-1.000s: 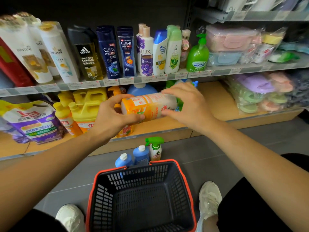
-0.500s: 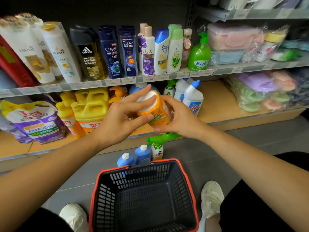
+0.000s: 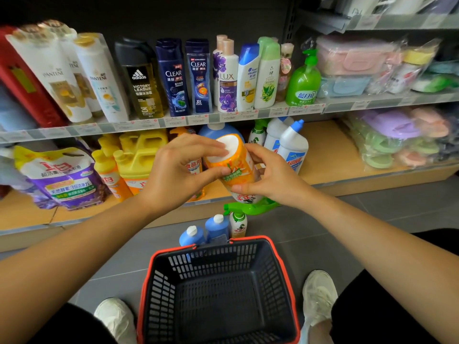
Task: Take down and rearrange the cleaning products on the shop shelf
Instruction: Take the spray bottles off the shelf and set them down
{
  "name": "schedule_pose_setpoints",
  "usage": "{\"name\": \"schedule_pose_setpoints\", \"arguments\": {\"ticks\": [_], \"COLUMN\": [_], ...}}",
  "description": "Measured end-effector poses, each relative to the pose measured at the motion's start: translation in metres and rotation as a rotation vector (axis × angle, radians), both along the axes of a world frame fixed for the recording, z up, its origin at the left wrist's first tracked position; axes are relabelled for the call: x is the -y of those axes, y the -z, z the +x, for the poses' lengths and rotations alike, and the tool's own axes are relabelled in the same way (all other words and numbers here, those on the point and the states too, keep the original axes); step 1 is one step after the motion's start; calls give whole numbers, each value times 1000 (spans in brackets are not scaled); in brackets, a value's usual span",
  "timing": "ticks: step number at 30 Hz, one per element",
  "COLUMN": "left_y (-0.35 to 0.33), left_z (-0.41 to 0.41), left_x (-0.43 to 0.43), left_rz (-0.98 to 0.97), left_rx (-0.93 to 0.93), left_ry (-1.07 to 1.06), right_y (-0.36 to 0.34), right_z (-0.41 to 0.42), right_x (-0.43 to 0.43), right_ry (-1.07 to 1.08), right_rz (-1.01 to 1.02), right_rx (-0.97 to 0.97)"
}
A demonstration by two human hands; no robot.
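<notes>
from the head view, we hold an orange spray bottle (image 3: 232, 170) in the air in front of the lower shelf (image 3: 323, 150), above the floor (image 3: 372, 219). the bottle is turned upside down and tilted, so its white base faces up towards us and its green trigger head (image 3: 250, 208) points down. our left hand (image 3: 178, 170) grips the upper end, with fingertips across the white base and the thumb pressed on the orange label. our right hand (image 3: 270, 177) curls round the other side of the bottle, with the thumb lower down near the neck.

behind the bottle on the lower shelf stand white bottles with blue caps (image 3: 291, 145). further left are yellow jugs (image 3: 139, 157) and a purple refill bag (image 3: 62, 180). on the upper shelf (image 3: 149, 124) shampoo bottles (image 3: 171, 78) stand in a row, ending at a green pump bottle (image 3: 304, 80).

on the floor, just beyond the basket (image 3: 218, 259), stand two blue bottles (image 3: 217, 228) and a small spray bottle (image 3: 238, 224), all upright and close together. the basket is dark with a red rim and sits between our two white shoes (image 3: 319, 291).
</notes>
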State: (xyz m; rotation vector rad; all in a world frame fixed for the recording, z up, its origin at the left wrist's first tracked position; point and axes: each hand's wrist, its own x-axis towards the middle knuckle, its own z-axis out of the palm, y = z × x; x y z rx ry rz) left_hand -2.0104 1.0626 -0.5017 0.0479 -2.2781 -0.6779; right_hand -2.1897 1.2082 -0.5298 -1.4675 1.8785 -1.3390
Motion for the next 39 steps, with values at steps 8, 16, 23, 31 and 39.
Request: {"name": "schedule_pose_setpoints", "arguments": {"ticks": [8, 16, 23, 31, 39], "left_y": [0, 4, 22, 90, 105], "left_z": [-3, -3, -4, 0, 8], "left_x": [-2, -2, 5, 4, 19], "left_rz": [366, 356, 581, 695, 867], "left_rx": [8, -50, 101, 757, 587], "left_ry": [21, 55, -72, 39, 7], "right_y": [0, -1, 6, 8, 20], "right_z": [-2, -1, -4, -11, -30], "right_x": [-1, 1, 3, 6, 17], "right_ry": [-13, -54, -64, 130, 299], "right_rz": [19, 0, -14, -153, -131], "right_rx": [61, 93, 182, 500, 651]}}
